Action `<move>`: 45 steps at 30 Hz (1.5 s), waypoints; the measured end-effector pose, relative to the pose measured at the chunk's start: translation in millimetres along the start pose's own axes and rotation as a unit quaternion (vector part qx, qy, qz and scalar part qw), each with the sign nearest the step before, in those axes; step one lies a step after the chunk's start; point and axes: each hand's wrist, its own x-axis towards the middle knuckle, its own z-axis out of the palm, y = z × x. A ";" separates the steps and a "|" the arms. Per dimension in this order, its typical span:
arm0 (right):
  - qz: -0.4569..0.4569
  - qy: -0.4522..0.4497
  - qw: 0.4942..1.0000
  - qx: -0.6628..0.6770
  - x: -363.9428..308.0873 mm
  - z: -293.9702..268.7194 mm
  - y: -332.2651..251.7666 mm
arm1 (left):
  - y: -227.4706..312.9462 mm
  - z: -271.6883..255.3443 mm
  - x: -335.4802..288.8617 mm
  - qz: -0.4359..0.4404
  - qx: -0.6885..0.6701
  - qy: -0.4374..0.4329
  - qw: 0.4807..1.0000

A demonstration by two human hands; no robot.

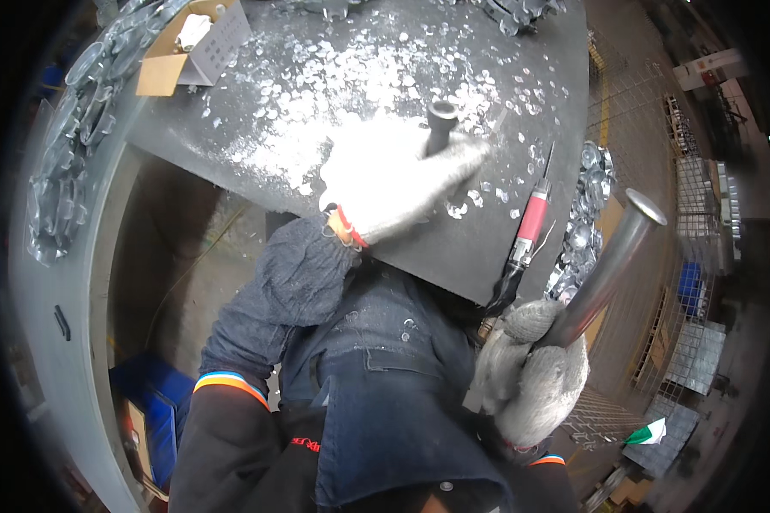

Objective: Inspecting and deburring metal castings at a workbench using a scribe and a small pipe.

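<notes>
Over the dark work table (539, 94), my left hand (393, 175), in a bright white glove, is closed around a short dark metal cylinder (441, 126). Its flared round end, which looks hollowed, sticks up above the thumb; the rest is hidden by the glove. At the lower right, beyond the table's front edge, my right hand (530, 368) wears a grey-white glove. It grips a long shiny metal bar (603, 278) with a wide round head, tilted up and to the right. Glare washes out the left glove's fingers.
A red air tool (533, 218) with a thin pointed tip lies by the table's right edge. Thin silvery flakes (351, 77) are strewn across the tabletop. An open cardboard box (210, 51) stands at the back left. Metal parts (73, 162) are heaped leftward, more (583, 222) rightward.
</notes>
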 end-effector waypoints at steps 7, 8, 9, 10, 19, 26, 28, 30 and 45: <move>0.015 0.017 0.999 0.022 -2.8 -5.4 5.3 | -30.2 11.8 5.2 0.110 0.114 0.030 0.987; 0.021 0.016 0.999 0.023 -3.5 -5.2 4.9 | -35.7 14.3 5.9 0.157 0.155 0.050 0.974; 0.025 0.014 0.999 0.024 -4.0 -4.6 4.0 | -39.6 16.0 6.9 0.204 0.195 0.071 0.957; 0.022 0.013 0.999 0.025 -4.2 -3.5 2.7 | -40.9 19.3 6.0 0.207 0.197 0.072 0.955; 0.113 -0.036 0.989 -0.086 7.6 19.0 -33.0 | -32.9 16.5 -11.4 0.169 0.096 -0.082 0.977; -0.595 -0.004 0.796 0.109 29.0 36.4 -78.3 | -16.1 21.2 -1.1 0.045 0.031 -0.201 0.978; -0.456 -0.001 0.888 0.058 26.2 38.0 -63.9 | -19.8 22.1 -2.9 0.084 0.007 -0.198 0.977; -0.144 0.019 0.988 -0.047 24.9 27.2 -33.9 | -26.6 28.7 -4.5 0.080 -0.036 -0.196 0.977; 0.175 0.072 0.981 -0.033 14.8 5.9 21.1 | -38.1 16.9 6.9 0.119 -0.082 0.004 0.990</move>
